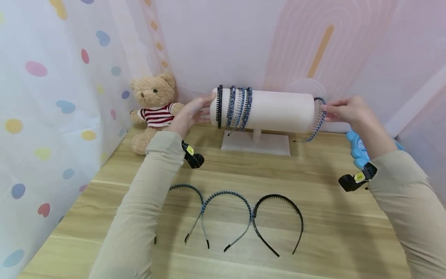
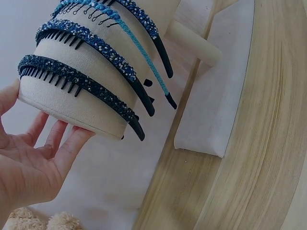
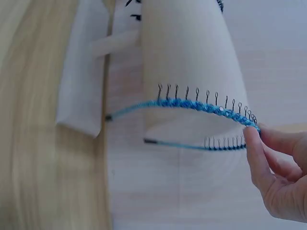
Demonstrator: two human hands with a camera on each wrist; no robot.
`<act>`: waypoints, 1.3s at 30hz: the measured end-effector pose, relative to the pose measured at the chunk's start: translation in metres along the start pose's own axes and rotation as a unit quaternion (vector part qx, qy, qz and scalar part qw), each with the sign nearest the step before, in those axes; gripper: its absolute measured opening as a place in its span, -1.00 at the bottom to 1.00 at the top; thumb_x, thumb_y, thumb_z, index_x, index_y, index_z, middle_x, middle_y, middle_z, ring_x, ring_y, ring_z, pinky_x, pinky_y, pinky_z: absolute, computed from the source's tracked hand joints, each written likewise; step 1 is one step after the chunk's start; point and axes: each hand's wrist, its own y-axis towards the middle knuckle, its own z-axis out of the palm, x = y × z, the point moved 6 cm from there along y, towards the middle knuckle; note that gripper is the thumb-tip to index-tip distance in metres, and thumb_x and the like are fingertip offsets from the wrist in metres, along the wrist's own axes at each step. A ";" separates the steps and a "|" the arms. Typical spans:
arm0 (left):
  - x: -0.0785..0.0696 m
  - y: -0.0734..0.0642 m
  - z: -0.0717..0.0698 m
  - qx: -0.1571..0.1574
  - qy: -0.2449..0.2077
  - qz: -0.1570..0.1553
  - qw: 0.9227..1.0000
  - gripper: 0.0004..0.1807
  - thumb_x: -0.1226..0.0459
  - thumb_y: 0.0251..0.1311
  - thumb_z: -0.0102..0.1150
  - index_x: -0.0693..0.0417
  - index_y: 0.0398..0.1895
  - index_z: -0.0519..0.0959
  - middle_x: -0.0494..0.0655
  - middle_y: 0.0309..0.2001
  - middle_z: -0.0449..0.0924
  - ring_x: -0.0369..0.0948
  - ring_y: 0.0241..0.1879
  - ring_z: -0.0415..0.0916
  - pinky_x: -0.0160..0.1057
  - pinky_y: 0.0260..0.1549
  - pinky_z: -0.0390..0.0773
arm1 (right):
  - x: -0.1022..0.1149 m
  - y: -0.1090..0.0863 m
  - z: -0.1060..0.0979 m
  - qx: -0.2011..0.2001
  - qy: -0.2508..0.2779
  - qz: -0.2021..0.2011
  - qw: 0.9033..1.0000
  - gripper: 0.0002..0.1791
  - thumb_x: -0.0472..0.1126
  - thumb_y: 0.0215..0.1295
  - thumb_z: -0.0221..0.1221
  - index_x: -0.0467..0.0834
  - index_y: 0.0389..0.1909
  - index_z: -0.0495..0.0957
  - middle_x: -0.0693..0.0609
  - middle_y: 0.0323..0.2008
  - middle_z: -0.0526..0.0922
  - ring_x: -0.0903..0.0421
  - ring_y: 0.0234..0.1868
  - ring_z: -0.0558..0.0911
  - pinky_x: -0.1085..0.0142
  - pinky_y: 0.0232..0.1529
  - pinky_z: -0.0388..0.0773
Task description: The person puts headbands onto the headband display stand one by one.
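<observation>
In the head view, a white cylindrical headband stand point(image 1: 278, 110) bears several dark and blue headbands near its left end, among them a sequined black headband point(image 2: 76, 76). My left hand point(image 1: 195, 108) touches that end, its fingers spread and nearly straight along the rim in the left wrist view. At the other end, my right hand point(image 1: 348, 110) pinches a blue braided headband point(image 3: 211, 108) by the top of its arch. This headband hangs with its tips toward the table side, close by the cylinder's right end, and its wire teeth show in the right wrist view.
On the wooden table point(image 1: 324, 240), two blue headbands and a black headband point(image 1: 302, 221) lie in a row in front. A teddy bear point(image 1: 153, 100) sits behind my left arm. A blue object point(image 1: 357, 149) is partly hidden by my right arm. Curtains close off the back.
</observation>
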 end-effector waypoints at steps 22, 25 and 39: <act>-0.001 -0.004 -0.001 -0.013 0.001 -0.002 1.000 -0.33 -0.08 0.29 -0.17 -0.11 0.40 -0.02 -0.09 0.42 0.00 -0.10 0.36 0.09 -0.04 0.28 0.20 | 0.057 0.023 0.067 -0.065 -0.232 -0.244 0.939 -0.53 -0.04 0.38 -0.06 -0.23 0.20 0.36 -0.24 0.20 0.40 -0.18 0.27 0.31 -0.04 0.27 0.22; 0.000 -0.004 -0.001 -0.012 0.002 -0.001 1.000 -0.34 -0.07 0.29 -0.17 -0.12 0.40 -0.02 -0.08 0.41 0.01 -0.08 0.35 0.10 -0.03 0.27 0.21 | 0.069 0.029 0.081 -0.051 -0.260 -0.236 0.935 -0.53 -0.05 0.39 -0.07 -0.22 0.20 0.36 -0.25 0.18 0.42 -0.19 0.25 0.32 -0.05 0.28 0.19; 0.004 0.004 0.012 -0.006 0.010 0.003 1.000 -0.36 -0.07 0.29 -0.16 -0.08 0.37 0.04 -0.08 0.39 0.07 -0.09 0.32 0.17 -0.05 0.21 0.31 | 0.089 0.041 0.118 -0.024 -0.279 -0.241 0.929 -0.55 -0.08 0.42 -0.13 -0.20 0.23 0.33 -0.20 0.24 0.35 -0.18 0.32 0.24 -0.13 0.33 -0.10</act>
